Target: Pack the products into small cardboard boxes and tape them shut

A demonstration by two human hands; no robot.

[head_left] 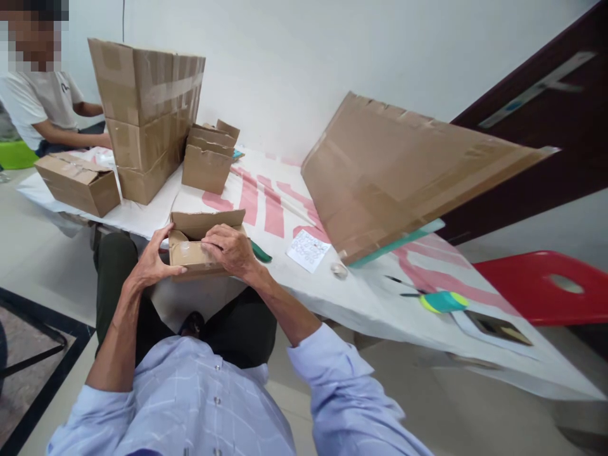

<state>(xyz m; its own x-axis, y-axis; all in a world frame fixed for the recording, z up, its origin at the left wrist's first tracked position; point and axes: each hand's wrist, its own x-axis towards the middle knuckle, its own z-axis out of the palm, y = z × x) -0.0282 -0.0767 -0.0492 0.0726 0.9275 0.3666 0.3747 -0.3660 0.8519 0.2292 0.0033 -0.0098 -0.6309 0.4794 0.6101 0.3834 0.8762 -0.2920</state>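
Note:
A small cardboard box (192, 253) lies at the table's near edge, its back flap standing up. My left hand (154, 258) grips the box at its left end, thumb along the front side and fingers at the back corner. Over the right part of the box is my right hand (230, 248), its fingers curled and pressed together on the top flap; whether they pinch anything is hidden. Just right of that hand, a dark green object (261, 252) lies partly hidden on the cloth.
Stacked cardboard boxes (152, 120), a closed box (80, 180) and an open box (206, 166) stand left. A large cardboard sheet (403, 171) leans right, near a paper (308, 250), tape roll (339, 271) and tablet (498, 328). Another person sits far left; a red stool (522, 285) stands right.

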